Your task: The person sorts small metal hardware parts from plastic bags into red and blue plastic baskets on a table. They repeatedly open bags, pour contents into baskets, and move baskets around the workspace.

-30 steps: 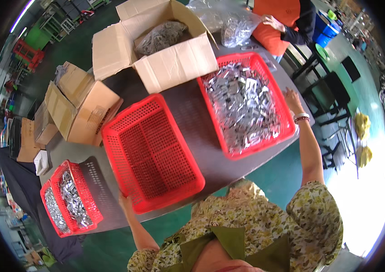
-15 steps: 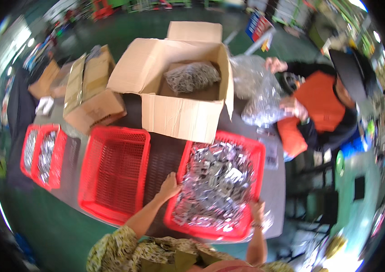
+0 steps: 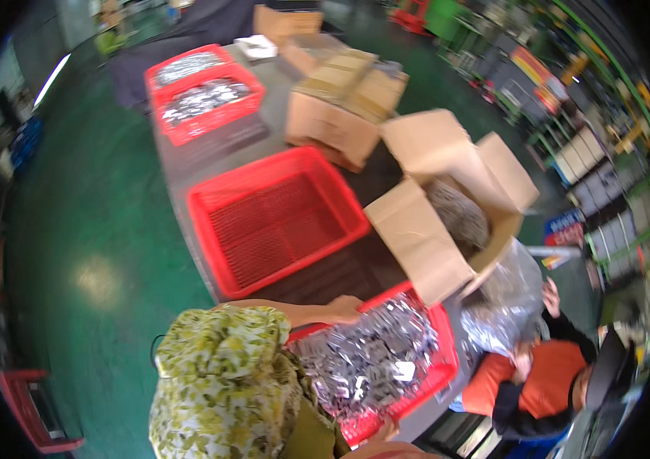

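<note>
A red plastic basket point(image 3: 447, 348) lies low in the view, filled with many small shiny grey metal parts point(image 3: 374, 352). My left hand point(image 3: 344, 308) is closed on its left rim. On the opposite rim, close to my body, my right hand point(image 3: 387, 430) grips the same basket; the lower part of that hand is partly out of view. Farther left on the table is a second red basket point(image 3: 206, 229) with nothing in it. An open cardboard box point(image 3: 420, 245) overhangs the filled basket's far corner with one flap.
Two small red baskets point(image 3: 175, 138) of metal parts stand at the table's far left. A taped carton point(image 3: 332, 115) is beside them. The open box holds a grey wrapped bundle point(image 3: 459, 214). At right, a person point(image 3: 554, 375) in orange and black handles a clear plastic bag point(image 3: 505, 298).
The whole view has swung round to the left, so the table now runs diagonally. Both my hands stay on the filled basket's rims. The other person still holds the plastic bag.
</note>
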The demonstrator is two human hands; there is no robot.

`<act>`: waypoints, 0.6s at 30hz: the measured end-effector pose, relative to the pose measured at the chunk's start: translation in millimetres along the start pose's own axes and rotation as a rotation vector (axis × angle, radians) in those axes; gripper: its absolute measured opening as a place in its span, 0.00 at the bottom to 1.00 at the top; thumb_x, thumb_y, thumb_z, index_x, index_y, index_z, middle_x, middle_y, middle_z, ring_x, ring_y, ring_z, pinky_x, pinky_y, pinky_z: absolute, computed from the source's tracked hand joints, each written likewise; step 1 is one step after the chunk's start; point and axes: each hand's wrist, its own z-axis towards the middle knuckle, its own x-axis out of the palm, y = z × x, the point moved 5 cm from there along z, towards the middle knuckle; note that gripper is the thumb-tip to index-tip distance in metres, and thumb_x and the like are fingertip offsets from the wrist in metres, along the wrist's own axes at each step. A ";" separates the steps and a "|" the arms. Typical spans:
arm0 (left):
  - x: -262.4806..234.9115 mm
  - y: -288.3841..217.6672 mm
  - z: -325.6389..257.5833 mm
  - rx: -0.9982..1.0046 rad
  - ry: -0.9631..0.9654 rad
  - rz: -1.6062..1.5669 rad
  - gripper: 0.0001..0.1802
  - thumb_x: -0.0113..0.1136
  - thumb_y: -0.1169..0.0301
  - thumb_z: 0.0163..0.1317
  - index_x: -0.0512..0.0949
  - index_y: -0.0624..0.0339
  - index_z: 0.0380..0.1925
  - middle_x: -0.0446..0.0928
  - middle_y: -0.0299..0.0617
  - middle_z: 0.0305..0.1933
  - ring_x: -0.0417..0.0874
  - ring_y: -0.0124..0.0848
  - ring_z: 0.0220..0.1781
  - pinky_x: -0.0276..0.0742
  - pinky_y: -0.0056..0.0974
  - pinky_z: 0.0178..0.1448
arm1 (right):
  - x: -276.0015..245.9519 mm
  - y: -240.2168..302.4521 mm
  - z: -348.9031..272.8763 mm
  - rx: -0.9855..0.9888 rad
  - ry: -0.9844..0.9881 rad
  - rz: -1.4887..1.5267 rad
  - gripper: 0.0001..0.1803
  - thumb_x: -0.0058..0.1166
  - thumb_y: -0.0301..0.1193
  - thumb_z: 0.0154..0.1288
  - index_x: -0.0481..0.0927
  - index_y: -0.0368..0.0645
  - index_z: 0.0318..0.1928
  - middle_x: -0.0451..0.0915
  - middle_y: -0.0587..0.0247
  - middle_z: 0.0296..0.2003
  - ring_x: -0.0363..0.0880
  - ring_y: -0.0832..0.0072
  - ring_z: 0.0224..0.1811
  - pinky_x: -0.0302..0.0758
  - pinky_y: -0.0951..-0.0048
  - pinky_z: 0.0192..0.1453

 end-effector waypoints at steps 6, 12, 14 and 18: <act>-43.2 10.1 -42.9 0.019 0.015 -0.192 0.19 0.55 0.78 0.33 0.81 0.65 0.31 0.80 0.61 0.32 0.83 0.53 0.39 0.75 0.51 0.38 | 97.7 83.3 -81.9 -0.040 0.010 -0.053 0.16 0.50 0.24 0.52 0.77 0.34 0.43 0.77 0.64 0.32 0.75 0.77 0.28 0.73 0.74 0.31; -135.6 38.9 -125.4 0.064 0.006 -0.365 0.20 0.51 0.81 0.37 0.80 0.66 0.35 0.78 0.54 0.22 0.81 0.45 0.29 0.72 0.46 0.31 | 186.5 163.0 -184.2 -0.143 0.042 -0.041 0.15 0.49 0.24 0.51 0.76 0.33 0.42 0.77 0.64 0.30 0.75 0.76 0.26 0.73 0.73 0.28; -174.2 47.0 -163.1 0.104 -0.028 -0.424 0.19 0.51 0.81 0.39 0.80 0.66 0.36 0.77 0.51 0.21 0.80 0.40 0.26 0.71 0.45 0.29 | 214.0 183.5 -224.9 -0.185 0.068 -0.017 0.15 0.49 0.24 0.51 0.76 0.33 0.42 0.76 0.64 0.29 0.75 0.76 0.25 0.73 0.73 0.28; -301.3 83.8 -238.4 0.183 -0.155 -0.417 0.18 0.52 0.79 0.41 0.80 0.65 0.36 0.79 0.48 0.22 0.80 0.35 0.26 0.72 0.44 0.29 | 290.9 207.6 -318.0 -0.234 0.156 0.025 0.15 0.48 0.24 0.51 0.75 0.33 0.41 0.76 0.63 0.28 0.75 0.75 0.23 0.73 0.73 0.26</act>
